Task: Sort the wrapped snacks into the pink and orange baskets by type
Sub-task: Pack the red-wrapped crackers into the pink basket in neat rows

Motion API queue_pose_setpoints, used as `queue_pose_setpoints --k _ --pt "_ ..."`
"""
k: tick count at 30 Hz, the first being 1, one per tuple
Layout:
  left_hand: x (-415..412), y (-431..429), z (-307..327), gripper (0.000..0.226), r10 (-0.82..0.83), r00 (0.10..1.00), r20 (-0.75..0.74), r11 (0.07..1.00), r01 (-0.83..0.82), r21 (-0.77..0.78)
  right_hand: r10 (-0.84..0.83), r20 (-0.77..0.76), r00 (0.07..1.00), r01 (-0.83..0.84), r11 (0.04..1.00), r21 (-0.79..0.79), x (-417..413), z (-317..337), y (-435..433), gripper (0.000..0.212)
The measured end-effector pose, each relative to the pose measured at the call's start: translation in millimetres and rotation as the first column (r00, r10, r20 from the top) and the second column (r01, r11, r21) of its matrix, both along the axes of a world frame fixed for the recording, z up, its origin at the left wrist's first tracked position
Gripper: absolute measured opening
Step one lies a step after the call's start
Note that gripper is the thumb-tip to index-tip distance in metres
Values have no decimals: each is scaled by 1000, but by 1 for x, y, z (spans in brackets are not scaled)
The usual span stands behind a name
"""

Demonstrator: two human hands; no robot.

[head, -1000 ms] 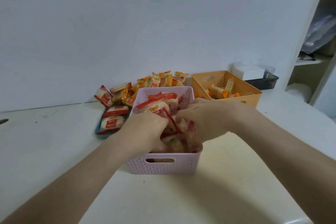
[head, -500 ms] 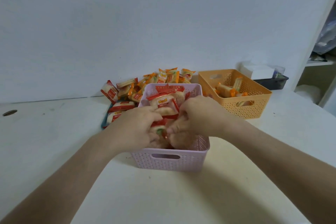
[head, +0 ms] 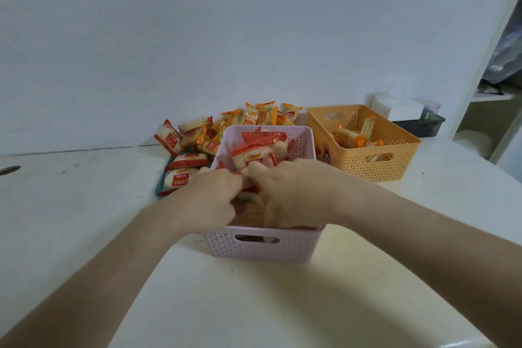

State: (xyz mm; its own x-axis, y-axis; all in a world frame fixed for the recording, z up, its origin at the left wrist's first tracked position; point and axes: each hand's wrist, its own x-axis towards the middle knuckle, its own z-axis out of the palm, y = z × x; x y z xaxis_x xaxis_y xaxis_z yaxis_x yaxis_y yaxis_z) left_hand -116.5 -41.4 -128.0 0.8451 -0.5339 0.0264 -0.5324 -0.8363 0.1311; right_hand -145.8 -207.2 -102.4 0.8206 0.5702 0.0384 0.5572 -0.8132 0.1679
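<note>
Left hand [head: 214,198]: your fingers are curled down into the near end of the pink basket [head: 262,248], gripping the red-wrapped snacks [head: 257,150] packed there.
Right hand [head: 293,192]: it is just beside your left, knuckles up and fingers curled under, holding the same cluster of packets; your fingertips are hidden among the wrappers.
Between your hands: a clear-fronted packet [head: 250,206] shows pale round biscuits and a spot of green.
Pink basket: it stands on the white surface [head: 84,206] right in front of you, well filled.
Orange basket [head: 375,164]: it sits just beside the pink one, back and to your right, with a few orange-wrapped snacks [head: 350,135] lying low inside.
Unsorted pile [head: 243,121]: red and orange packets lie mixed against the wall, behind and to the left of the pink basket, partly on a teal tray [head: 158,192].
Writing: the topmost packet in the pink basket has a yellow logo on a red band [head: 253,156], too blurred to read. A packet on the tray [head: 180,178] carries a red label with white characters and a row of digits, also too soft to read surely.
Back right: a white box [head: 401,110] rests by a dark tray [head: 421,124], beyond the orange basket.
</note>
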Motion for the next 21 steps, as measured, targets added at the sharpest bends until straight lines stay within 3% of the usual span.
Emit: queue_pose_setpoints --k 2,4,6,10,12,14,17,21 --pt "2 2 -3 39 -25 1000 -15 999 24 -43 -128 -382 915 138 990 -1 7 9 -7 64" --pt "3 5 -4 39 -44 997 -64 991 36 -129 -165 -445 880 175 984 -19 12 16 -17 56" --pt "2 6 -4 38 -70 994 -85 970 48 -237 -141 -369 919 148 989 -9 11 15 -20 41" --pt "-6 13 -2 32 -118 991 57 931 130 -340 -55 -294 954 96 987 128 0 -5 -19 29" --pt "-12 18 -4 14 -168 972 164 935 210 -285 -30 -199 979 82 963 256 -4 -15 -23 25" --pt "-19 22 -7 28 -196 959 206 959 231 -163 -14 -75 997 37 948 315 -4 -24 -31 3" --pt "-30 19 -16 47 -204 956 208 976 215 -29 -10 -12 1000 13 955 298 -1 -33 -33 27" --pt "-35 14 -29 49 -148 923 355 988 153 14 -30 -8 1000 31 948 318 7 -29 -30 29"
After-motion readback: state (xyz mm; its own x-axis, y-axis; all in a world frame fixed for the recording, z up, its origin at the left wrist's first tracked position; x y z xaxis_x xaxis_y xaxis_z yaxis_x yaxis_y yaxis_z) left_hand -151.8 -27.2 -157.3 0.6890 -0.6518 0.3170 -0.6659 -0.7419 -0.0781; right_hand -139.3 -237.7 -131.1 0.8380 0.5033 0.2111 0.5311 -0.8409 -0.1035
